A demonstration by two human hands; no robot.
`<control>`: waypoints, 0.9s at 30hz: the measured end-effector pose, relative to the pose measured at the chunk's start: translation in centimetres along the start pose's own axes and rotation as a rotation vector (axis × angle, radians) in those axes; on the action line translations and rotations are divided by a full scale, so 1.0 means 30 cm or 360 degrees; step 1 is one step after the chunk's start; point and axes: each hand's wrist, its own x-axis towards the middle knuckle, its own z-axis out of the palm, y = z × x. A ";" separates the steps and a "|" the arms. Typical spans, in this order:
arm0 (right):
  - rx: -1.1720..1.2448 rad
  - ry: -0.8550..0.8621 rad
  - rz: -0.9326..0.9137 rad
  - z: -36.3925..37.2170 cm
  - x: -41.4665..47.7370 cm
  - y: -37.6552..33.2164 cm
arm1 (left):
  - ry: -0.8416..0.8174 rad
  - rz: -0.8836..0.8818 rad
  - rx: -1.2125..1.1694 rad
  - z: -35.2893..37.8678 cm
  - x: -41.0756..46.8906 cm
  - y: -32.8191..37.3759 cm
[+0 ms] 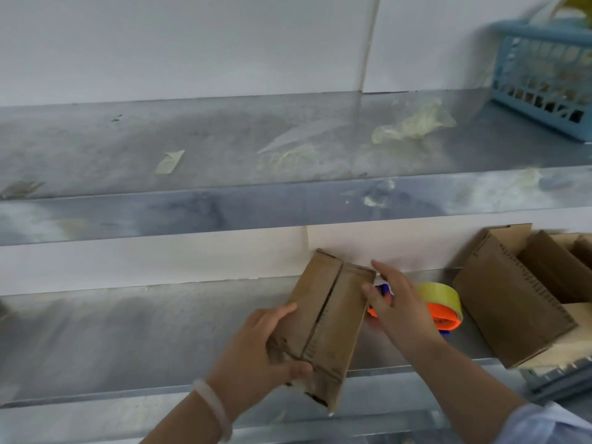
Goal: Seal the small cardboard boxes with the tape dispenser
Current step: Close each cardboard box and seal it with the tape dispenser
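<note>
A blue plastic basket (pixel 544 75) stands at the far right end of the upper shelf (pixel 192 206); what it holds is too blurred to name. On the lower shelf (pixel 128 331), at its right end, an open large cardboard box (pixel 509 302) sits tilted with its near corner at the front edge, and smaller brown boxes (pixel 554 267) stand inside it. The small cardboard box (pixel 333 312) lies lengthwise across the lower shelf, its far end near the back wall and its near end jutting over the front edge, flaps closed with the seam up. The left hand (pixel 266 344) holds its near end, thumb across the top and fingers along the left side, a firm grip. Just right of the box sits the orange and blue tape dispenser (pixel 443 318) with its yellowish tape roll (pixel 439 294). The right hand (pixel 397 302) lies over the dispenser's handle, forefinger straight toward the box's far right corner; its other fingers are hidden, so I cannot tell whether it grips. Left of the box, bare metal runs along the lower shelf. Tape scraps (pixel 169 161) and a crumpled tape wad (pixel 413 123) lie on the upper shelf. Dark print on the small box is unreadable.
</note>
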 end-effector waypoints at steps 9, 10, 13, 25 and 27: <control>-0.0402 -0.0340 0.0623 -0.308 0.075 0.195 | 0.0364 -0.0176 0.0426 0.227 0.011 0.159; -0.0384 -0.0415 0.0628 -0.317 0.074 0.198 | 0.0385 -0.0190 0.0439 0.233 0.013 0.171; -0.0317 -0.0417 0.0562 -0.331 0.059 0.225 | 0.0476 -0.0223 0.0504 0.232 0.013 0.198; 0.0292 -0.0422 0.0740 -0.301 -0.019 0.315 | -0.0322 -0.0465 -0.0467 0.455 0.247 0.625; 0.0441 -0.0417 0.0775 -0.307 -0.025 0.321 | -0.0229 -0.0755 -0.0561 0.520 0.316 0.628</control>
